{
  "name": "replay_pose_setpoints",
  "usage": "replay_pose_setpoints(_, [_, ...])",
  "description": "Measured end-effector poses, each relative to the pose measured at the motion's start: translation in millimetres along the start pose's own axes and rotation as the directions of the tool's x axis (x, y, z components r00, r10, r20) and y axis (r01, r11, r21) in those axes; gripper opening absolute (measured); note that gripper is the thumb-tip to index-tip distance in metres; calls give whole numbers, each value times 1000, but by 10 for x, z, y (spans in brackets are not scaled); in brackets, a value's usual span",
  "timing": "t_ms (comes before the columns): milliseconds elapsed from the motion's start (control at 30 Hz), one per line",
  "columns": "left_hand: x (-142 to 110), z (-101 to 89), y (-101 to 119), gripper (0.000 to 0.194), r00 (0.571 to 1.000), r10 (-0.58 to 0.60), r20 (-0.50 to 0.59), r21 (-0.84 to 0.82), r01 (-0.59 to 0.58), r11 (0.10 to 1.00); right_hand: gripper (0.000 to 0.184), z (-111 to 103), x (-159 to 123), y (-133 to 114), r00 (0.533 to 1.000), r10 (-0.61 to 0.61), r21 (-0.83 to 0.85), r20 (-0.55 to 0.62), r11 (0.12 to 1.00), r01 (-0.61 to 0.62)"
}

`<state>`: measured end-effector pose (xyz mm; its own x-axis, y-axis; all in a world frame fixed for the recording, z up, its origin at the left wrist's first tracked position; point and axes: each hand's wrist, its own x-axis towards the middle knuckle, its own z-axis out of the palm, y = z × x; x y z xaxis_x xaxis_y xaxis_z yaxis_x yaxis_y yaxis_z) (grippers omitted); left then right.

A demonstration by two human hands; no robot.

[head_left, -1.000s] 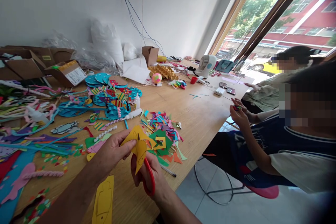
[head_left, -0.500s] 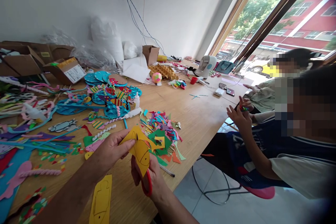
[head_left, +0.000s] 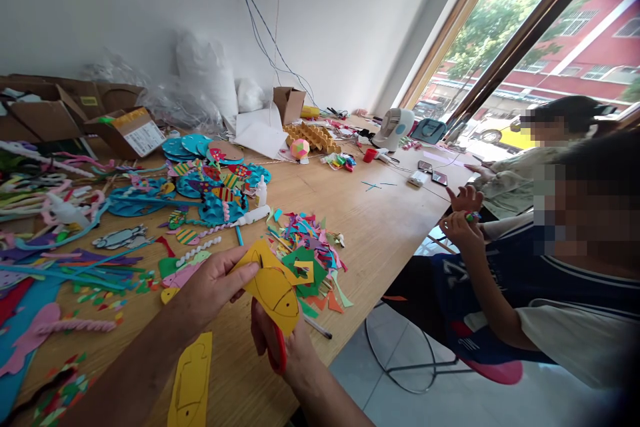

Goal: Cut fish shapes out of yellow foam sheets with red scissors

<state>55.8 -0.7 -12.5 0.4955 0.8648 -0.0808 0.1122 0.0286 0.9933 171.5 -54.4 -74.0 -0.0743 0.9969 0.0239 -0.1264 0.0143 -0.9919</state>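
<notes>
My left hand (head_left: 220,283) pinches a yellow paper piece (head_left: 275,293) with a fish outline drawn on it in dark pen. In my right hand (head_left: 295,347) are scissors with a red handle (head_left: 278,347); their blades are hidden behind the yellow paper. Below my left wrist, a second yellow strip (head_left: 190,380) with another drawn fish lies on the table. Just beyond my hands sits a heap of colourful paper scraps (head_left: 315,240), with a green piece and a pen (head_left: 318,327) beside it.
Blue decorated discs (head_left: 195,180), pipe cleaners and paper strips (head_left: 100,270) cover the table's left side. Cardboard boxes (head_left: 120,133) stand along the wall. A white fan (head_left: 394,130) is at the far end. Two people sit on the right, one on a pink stool (head_left: 495,371).
The yellow paper has turned slightly, and its lower end has swung to the right, now with a rounder edge. The nearer person's hands have shifted.
</notes>
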Motion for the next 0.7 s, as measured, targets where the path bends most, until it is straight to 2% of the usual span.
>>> replay_pose_setpoints(200, [11,-10,18,21,1000,25,-7,8,-24,1000,34,-89,-19,-13,993,-77,21,86,997,76])
replay_pose_setpoints(433, [18,19,78,18,998,29,-48,22,-28,999,32,-112,-43,-131,993,-42,27,112,999,39])
replay_pose_setpoints(700, [16,26,42,16,1000,-7,-16,-51,6,999,29,-108,-58,154,1000,4,56,16,998,-5])
